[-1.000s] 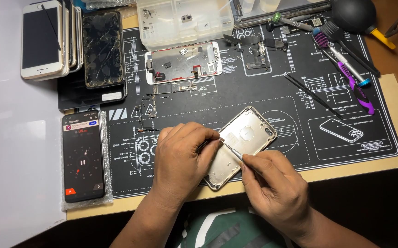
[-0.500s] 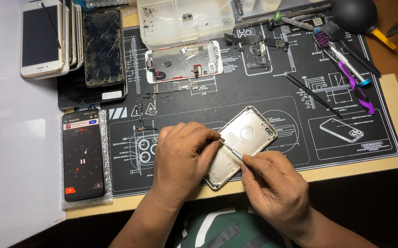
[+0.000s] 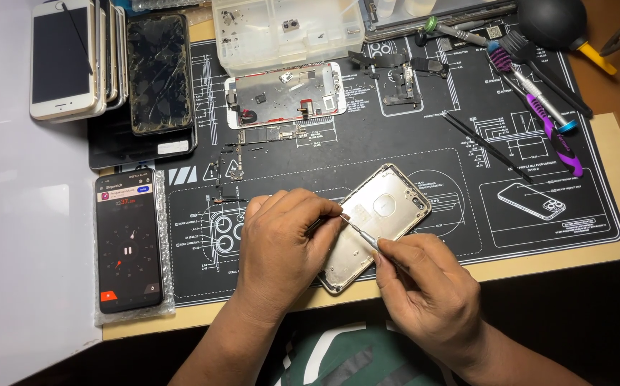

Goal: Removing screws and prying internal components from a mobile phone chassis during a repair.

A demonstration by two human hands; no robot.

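Your left hand [image 3: 285,246] lies over the near left side of the empty phone housing [image 3: 378,221], fingers curled down and pressing it flat on the black repair mat [image 3: 410,129], near the front edge of the table. Your right hand [image 3: 424,293] pinches a thin metal tool [image 3: 358,232] between thumb and fingers, the fingers closed tight around it; its tip meets the inside of the housing just beside your left fingertips. What the tip touches is too small to see, maybe a screw or a small part.

Keep the tool low and steady, and let the left hand carry the holding force so the shell does not slide. The housing is thin, pale metal with rounded corners and a smooth, matt inner face that could scratch easily; the mat looks soft and grippy.
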